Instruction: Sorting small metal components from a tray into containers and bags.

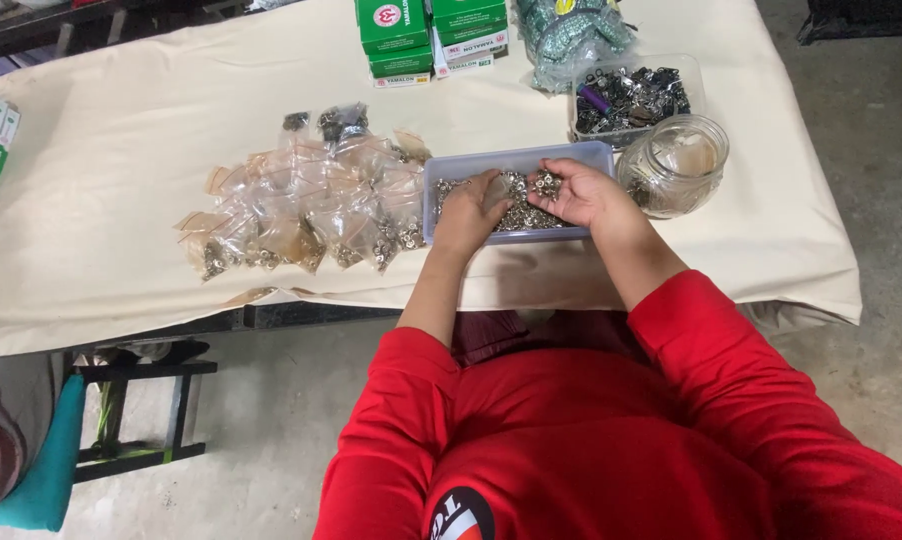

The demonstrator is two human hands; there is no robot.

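While you lean over the table (121, 150), both your hands sit in the shallow clear plastic tray (471, 163) just in front of you, near the table's front edge. Your left hand (468, 213) lies palm down on the small metal fasteners (524, 215) heaped in the tray, its fingers curled into the pile; whether it pinches any piece you cannot tell from here. Your right hand (583, 193) is turned half open over the tray's right end, with a few of the shiny pieces resting against its loosely cupped fingers.

Just left of the tray, touching its side, spreads a heap of small clear bags (301, 210), many with a little clump of metal parts inside. Right of your right hand stands a glass jar (676, 165), open at the top, close beside the tray. Behind the jar is a second clear box (631, 95) of darker metal bits. Green cartons (431, 35) are stacked at the far edge, next to a bundle of greenish packets (571, 30). A cream cloth covers the table.
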